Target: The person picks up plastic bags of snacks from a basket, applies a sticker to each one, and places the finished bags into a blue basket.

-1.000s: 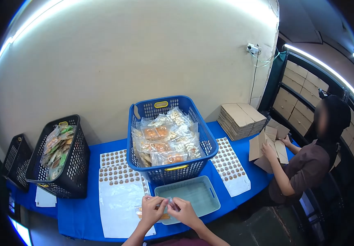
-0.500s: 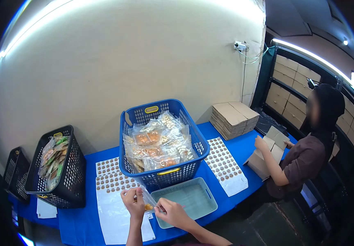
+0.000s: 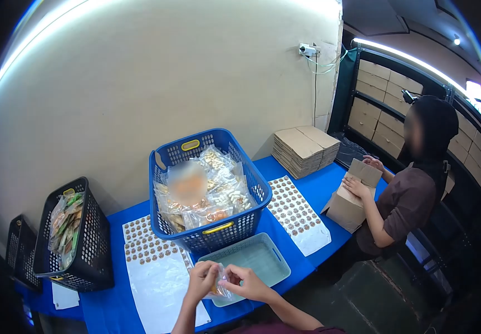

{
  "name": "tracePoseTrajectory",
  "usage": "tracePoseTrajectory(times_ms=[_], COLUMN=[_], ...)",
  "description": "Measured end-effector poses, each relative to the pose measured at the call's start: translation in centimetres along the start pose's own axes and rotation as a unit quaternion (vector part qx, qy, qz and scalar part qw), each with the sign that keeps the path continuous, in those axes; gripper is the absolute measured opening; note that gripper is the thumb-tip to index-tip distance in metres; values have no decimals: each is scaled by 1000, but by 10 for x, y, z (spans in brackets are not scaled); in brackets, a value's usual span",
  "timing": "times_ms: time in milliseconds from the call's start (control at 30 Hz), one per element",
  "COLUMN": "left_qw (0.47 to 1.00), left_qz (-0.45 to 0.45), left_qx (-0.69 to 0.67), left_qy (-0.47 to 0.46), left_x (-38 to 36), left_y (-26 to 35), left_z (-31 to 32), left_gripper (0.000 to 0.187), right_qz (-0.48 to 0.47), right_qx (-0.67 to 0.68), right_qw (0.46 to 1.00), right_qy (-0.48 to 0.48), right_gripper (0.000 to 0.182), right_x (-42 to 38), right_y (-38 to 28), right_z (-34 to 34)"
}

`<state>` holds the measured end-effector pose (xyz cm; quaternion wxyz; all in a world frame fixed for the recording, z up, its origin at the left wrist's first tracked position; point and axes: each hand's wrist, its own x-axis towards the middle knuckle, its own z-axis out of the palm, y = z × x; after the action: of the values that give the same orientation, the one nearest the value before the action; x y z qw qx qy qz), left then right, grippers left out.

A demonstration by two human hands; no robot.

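Observation:
Between my two hands is a small clear plastic bag (image 3: 216, 289) with something orange inside. My left hand (image 3: 202, 278) pinches its upper left edge, and my right hand (image 3: 246, 283) pinches its right side. Both hands are over the near left part of a pale green tray (image 3: 276, 278). Just beyond stands a large blue basket (image 3: 240, 224) heaped with clear snack packets (image 3: 226, 183), some pale, some orange. To the left of the tray lies a sheet of round stickers (image 3: 146, 253), its lower part bare white.
A second sticker sheet (image 3: 302, 217) lies right of the blue basket. Flattened cardboard boxes (image 3: 302, 147) are stacked behind it. On the right a person (image 3: 407, 189) handles a cardboard box (image 3: 349, 209). Black baskets (image 3: 93, 245) stand at the left, one holding packets.
My hands have come closer together around the bag, which now hangs lower between them. The person at the right has turned the cardboard box upright and moved a hand onto its flap.

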<state>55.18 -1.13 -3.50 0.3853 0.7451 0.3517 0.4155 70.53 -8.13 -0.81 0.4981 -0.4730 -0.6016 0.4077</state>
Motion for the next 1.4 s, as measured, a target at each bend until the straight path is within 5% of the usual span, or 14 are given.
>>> tracePoseTrajectory(times_ms=[67, 167, 267, 367, 467, 567, 667, 767, 867, 1400], left_qw=[998, 969, 988, 993, 995, 993, 995, 995, 996, 951], left_qz=[-15, 123, 137, 106, 97, 112, 90, 81, 63, 41], left_qx=[-52, 154, 61, 28, 15, 30, 25, 41, 41, 122], left_qy=[29, 152, -33, -40, -12, 17, 26, 29, 39, 281], left_x=[4, 4, -11, -18, -18, -19, -23, -20, -23, -12], left_y=[16, 35, 51, 46, 49, 38, 29, 25, 29, 31], left_z=[6, 8, 17, 25, 24, 21, 11, 5, 9, -5], left_gripper=[15, 31, 52, 44, 33, 26, 17, 7, 8, 9], right_qz=[-12, 31, 51, 60, 11, -71, -152, -170, -147, -142], right_qx=[-25, 30, 176, 283, 250, -175, -292, -279, -243, -218], right_qw=[999, 990, 969, 942, 948, 932, 853, 941, 959, 964], right_qy=[36, 134, 164, 169, 195, 309, 404, 92, 8, 54], right_gripper=[14, 11, 6, 11, 19, 34, 38, 26, 21, 20], right_x=[-1, -2, -5, -7, -5, -4, 2, -2, 2, -12], right_y=[3, 16, 20, 22, 19, 6, -12, -23, -12, -15], right_z=[-2, -8, -7, -1, 4, 5, 0, -9, -2, 26])
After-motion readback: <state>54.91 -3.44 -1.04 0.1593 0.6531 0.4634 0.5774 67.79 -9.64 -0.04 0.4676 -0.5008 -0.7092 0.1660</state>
